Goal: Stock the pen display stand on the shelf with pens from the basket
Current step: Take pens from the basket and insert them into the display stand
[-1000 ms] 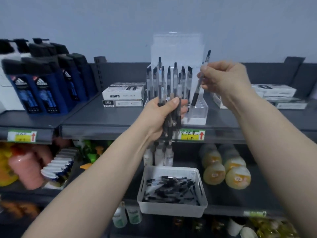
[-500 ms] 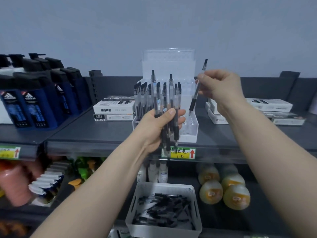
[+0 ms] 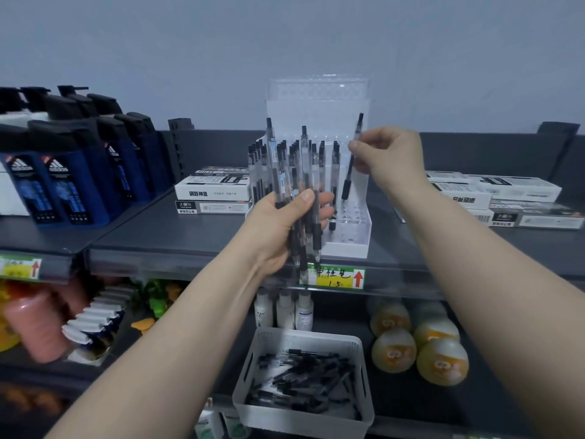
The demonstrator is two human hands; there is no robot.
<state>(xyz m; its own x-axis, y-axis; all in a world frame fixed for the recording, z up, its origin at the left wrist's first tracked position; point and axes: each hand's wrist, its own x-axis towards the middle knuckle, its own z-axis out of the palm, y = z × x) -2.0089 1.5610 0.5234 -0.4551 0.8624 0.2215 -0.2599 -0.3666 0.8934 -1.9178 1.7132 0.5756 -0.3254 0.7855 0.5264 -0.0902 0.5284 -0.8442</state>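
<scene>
Where left hand (image 3: 281, 226) grips pen bundle (image 3: 304, 160), stand (image 3: 351, 245) partly hidden.

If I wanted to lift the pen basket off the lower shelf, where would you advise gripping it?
Take the basket by the slots cut in its left and right walls, coming in from both sides at once. It sits level and open-topped with loose pens inside, so a level two-sided lift should keep them in. The front wall shows no handle.
</scene>
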